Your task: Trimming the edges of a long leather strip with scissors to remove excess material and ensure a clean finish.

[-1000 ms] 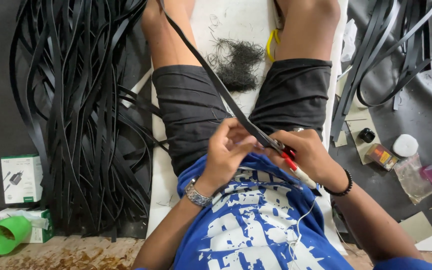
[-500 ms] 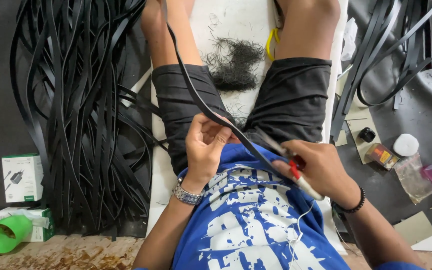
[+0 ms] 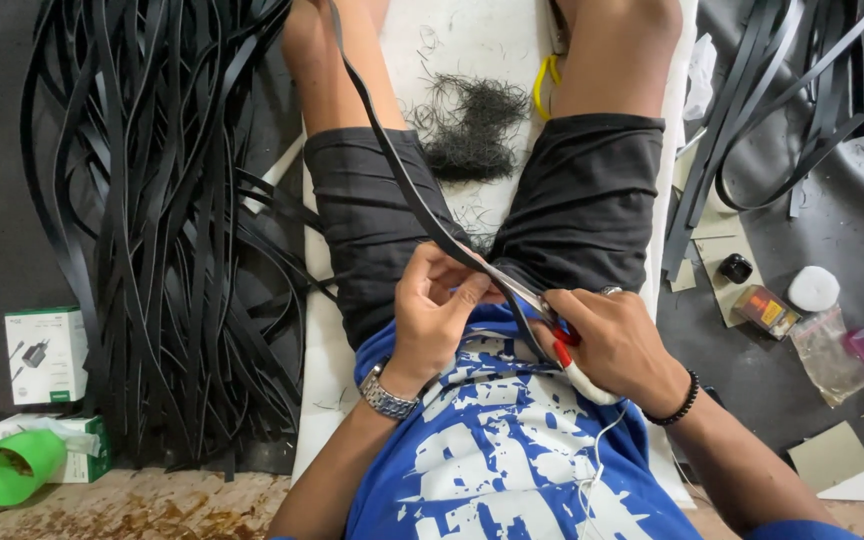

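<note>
I sit on a white mat (image 3: 452, 60) with my legs out in front. My left hand (image 3: 437, 315) pinches a long black strip (image 3: 392, 170) that runs up over my left thigh and out of the top of the view. My right hand (image 3: 612, 340) grips scissors with red and white handles (image 3: 570, 362), and their blades lie along the strip's edge beside my left fingers. A heap of fine black trimmings (image 3: 472, 125) sits on the mat between my legs.
A big pile of black strips (image 3: 152, 230) covers the floor at left, and more strips (image 3: 772, 110) lie at right. White boxes (image 3: 47, 355) and a green cup (image 3: 12, 465) sit at lower left. Small bottles, a white lid and a plastic bag (image 3: 822, 335) lie at right.
My left hand slid a little down the strip towards my right hand. The scissors moved along the strip's edge, and the strip shifted across my thigh.
</note>
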